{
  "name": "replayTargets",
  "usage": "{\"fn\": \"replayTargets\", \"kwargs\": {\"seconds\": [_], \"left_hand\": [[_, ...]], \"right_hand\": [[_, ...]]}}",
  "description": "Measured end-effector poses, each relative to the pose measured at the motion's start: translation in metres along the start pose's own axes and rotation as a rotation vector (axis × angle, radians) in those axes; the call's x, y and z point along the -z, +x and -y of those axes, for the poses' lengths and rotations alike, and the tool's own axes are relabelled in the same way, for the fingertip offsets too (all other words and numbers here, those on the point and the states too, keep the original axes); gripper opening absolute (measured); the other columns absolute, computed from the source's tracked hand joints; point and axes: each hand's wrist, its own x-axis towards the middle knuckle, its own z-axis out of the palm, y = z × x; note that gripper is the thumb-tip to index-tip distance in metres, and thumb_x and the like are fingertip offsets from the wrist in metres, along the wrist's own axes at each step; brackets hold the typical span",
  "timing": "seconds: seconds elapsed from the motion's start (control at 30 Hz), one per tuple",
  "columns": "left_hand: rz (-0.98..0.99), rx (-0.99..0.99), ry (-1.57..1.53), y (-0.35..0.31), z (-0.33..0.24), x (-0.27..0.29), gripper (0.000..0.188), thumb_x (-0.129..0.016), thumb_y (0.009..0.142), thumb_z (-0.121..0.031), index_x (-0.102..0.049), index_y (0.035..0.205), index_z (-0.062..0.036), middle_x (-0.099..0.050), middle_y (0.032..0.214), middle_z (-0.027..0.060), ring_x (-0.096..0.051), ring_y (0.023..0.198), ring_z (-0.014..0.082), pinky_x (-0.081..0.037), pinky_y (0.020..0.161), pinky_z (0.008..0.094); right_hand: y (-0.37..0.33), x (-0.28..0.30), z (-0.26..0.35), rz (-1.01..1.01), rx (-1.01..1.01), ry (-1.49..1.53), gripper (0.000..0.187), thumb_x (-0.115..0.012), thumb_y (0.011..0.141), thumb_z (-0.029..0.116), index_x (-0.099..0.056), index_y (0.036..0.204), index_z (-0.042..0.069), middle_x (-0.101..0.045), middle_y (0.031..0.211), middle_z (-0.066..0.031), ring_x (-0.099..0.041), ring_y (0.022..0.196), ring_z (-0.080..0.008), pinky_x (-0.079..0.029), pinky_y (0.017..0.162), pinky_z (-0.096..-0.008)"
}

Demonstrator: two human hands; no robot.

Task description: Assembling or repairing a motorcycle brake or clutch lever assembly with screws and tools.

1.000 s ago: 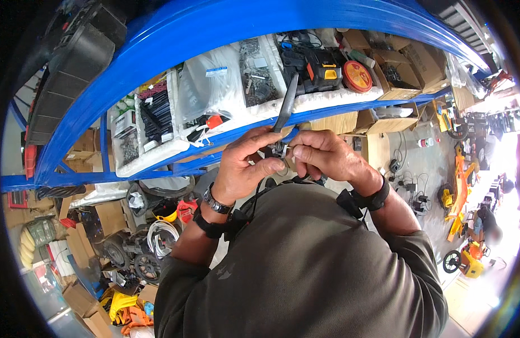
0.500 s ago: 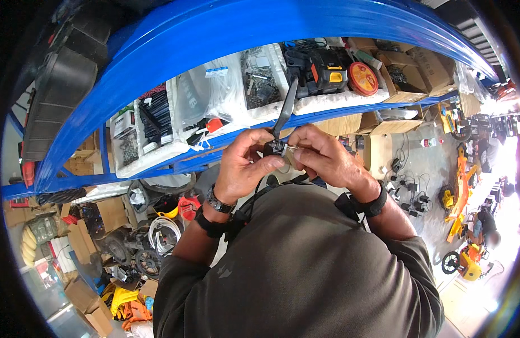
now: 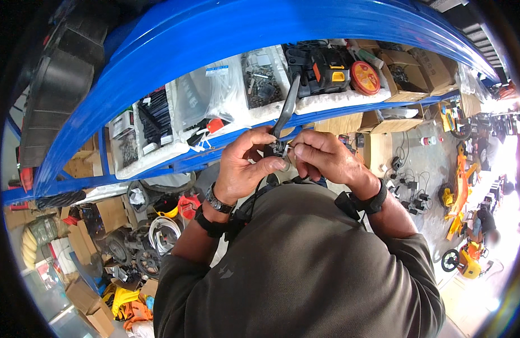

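Observation:
My left hand [image 3: 240, 168] is closed, thumb and fingers pinching the base of a black lever [image 3: 286, 108]. Its long, slightly curved blade points up and away from me, in front of the shelf edge. At the base there is a small fitting [image 3: 278, 147] with a shiny metal bit, partly covered by my fingers. Close beside it on the right, my right hand [image 3: 327, 159] has thumb and forefinger pressed together. Whatever sits between those fingertips is too small to make out. Both hands are above my torso, before the blue shelf.
On the blue shelf [image 3: 215, 42] stand white foam trays of small hardware [image 3: 263, 79], clear plastic bags [image 3: 206, 93], a black-and-yellow power tool [image 3: 326, 70] and a round red tin [image 3: 365, 78]. Cartons [image 3: 406, 70] stand right. Boxes, wheels and coiled white hose [image 3: 164, 234] lie lower left.
My right hand's fingers have curled in and shifted slightly at the lever's base. My left hand and the lever stay nearly in place.

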Motion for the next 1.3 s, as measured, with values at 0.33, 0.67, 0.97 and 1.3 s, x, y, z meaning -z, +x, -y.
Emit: {"fn": "replayTargets", "kwargs": {"seconds": [0.33,0.67,0.97,1.3], "left_hand": [[-0.056,0.133,-0.035,-0.001,0.008,-0.005,0.040,-0.076,0.081,-0.005,-0.056,0.116,-0.0027,-0.062,0.102,0.0034,-0.064,0.090,0.0108,-0.052,0.067,0.0222],[0.037,0.062,-0.090,0.001,0.003,-0.005,0.038,-0.076,0.082,-0.005,-0.057,0.115,-0.0023,-0.062,0.110,0.0058,-0.062,0.090,0.0104,-0.052,0.068,0.0236],[-0.066,0.186,-0.154,0.009,0.022,0.003,0.031,-0.065,0.089,-0.005,-0.054,0.119,-0.0011,-0.063,0.118,0.0129,-0.065,0.097,0.0181,-0.053,0.084,0.0305],[-0.157,0.139,0.148,0.021,0.056,0.021,0.031,-0.074,0.083,-0.007,-0.061,0.110,-0.0015,-0.063,0.100,0.0017,-0.059,0.092,0.0086,-0.050,0.083,0.0258]], "right_hand": [[0.000,-0.006,-0.006,-0.143,0.121,-0.107,0.014,-0.050,0.099,0.014,-0.054,0.108,0.004,-0.054,0.070,-0.0006,-0.050,0.060,-0.0065,-0.042,0.055,-0.0237],[-0.003,0.006,-0.007,0.056,-0.039,0.106,0.020,-0.047,0.101,0.018,-0.059,0.098,0.003,-0.057,0.068,-0.0011,-0.049,0.053,-0.0058,-0.039,0.047,-0.0229],[-0.004,0.003,-0.019,-0.158,0.043,0.054,0.016,-0.055,0.098,0.016,-0.062,0.098,0.002,-0.058,0.071,-0.0011,-0.052,0.060,-0.0063,-0.043,0.054,-0.0220],[-0.014,0.004,-0.015,-0.154,0.013,0.009,0.016,-0.056,0.098,0.016,-0.064,0.099,0.002,-0.059,0.075,-0.0011,-0.053,0.062,-0.0063,-0.045,0.055,-0.0220]]}}
